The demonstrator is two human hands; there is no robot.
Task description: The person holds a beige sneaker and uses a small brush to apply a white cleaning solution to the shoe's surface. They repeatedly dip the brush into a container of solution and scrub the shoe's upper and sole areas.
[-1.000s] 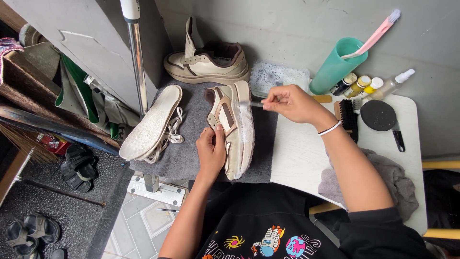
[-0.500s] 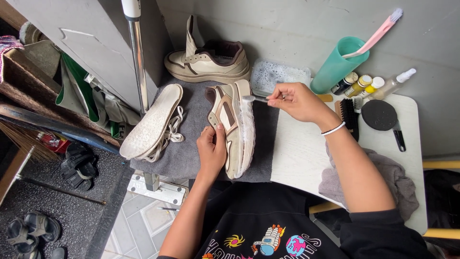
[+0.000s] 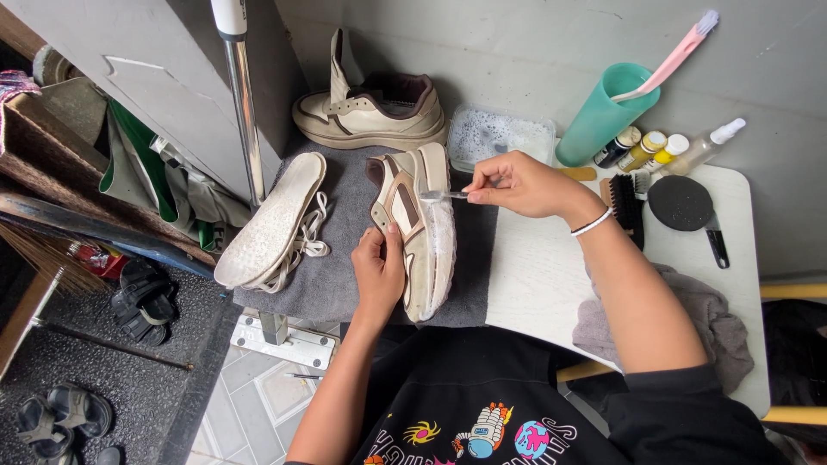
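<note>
Two hands are working one beige sneaker (image 3: 424, 231) lying on its side on the grey towel (image 3: 345, 258): the left hand (image 3: 379, 269) is gripping its upper, and the right hand (image 3: 515, 183) is pinching a small brush (image 3: 438, 195) against the foamy sole.

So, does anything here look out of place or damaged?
Nothing looks damaged. The sneaker under the left hand lies on its side, sole foamy; its insole and laces lie loose beside it on the grey towel.
</note>
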